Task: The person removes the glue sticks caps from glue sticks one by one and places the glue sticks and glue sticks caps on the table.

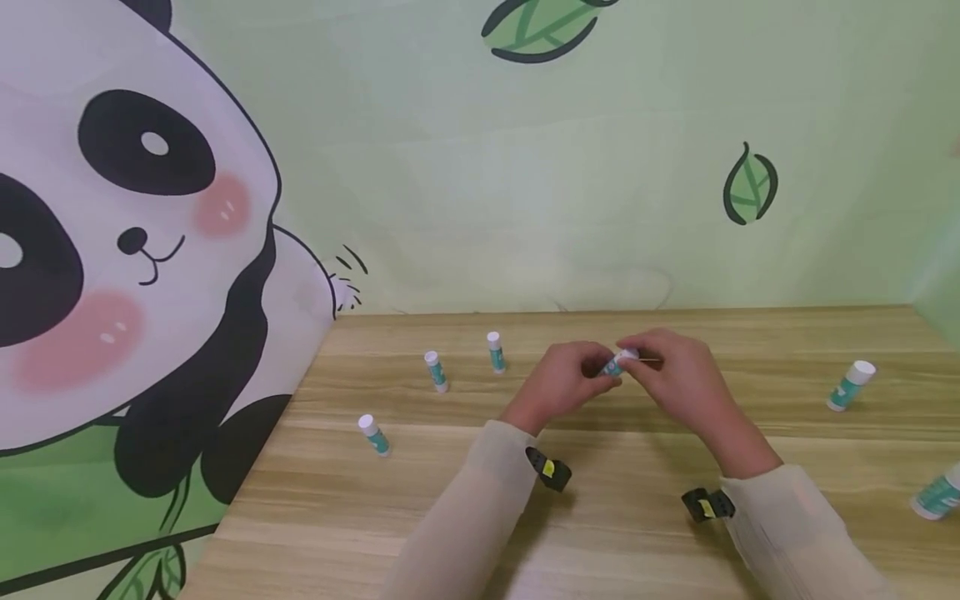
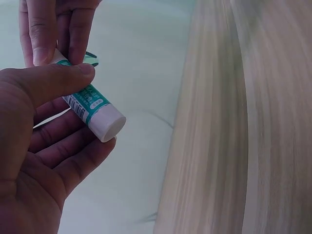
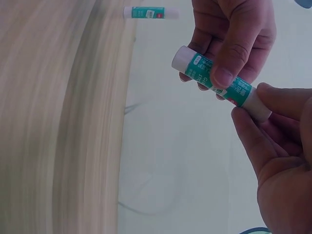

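Note:
Both hands meet on one glue stick, a teal-labelled tube with white ends, held tilted above the table. My left hand grips the tube's body between thumb and fingers, as the left wrist view shows with the glue stick across the fingers. The thumb and fingertips of my right hand pinch the white cap at the other end. In the right wrist view the cap sits against the label, with no gap visible.
Three glue sticks stand on the wooden table to the left: a near one, a middle one and a far one. At the right stand another glue stick and one cut by the frame edge. A panda-printed backdrop rises behind.

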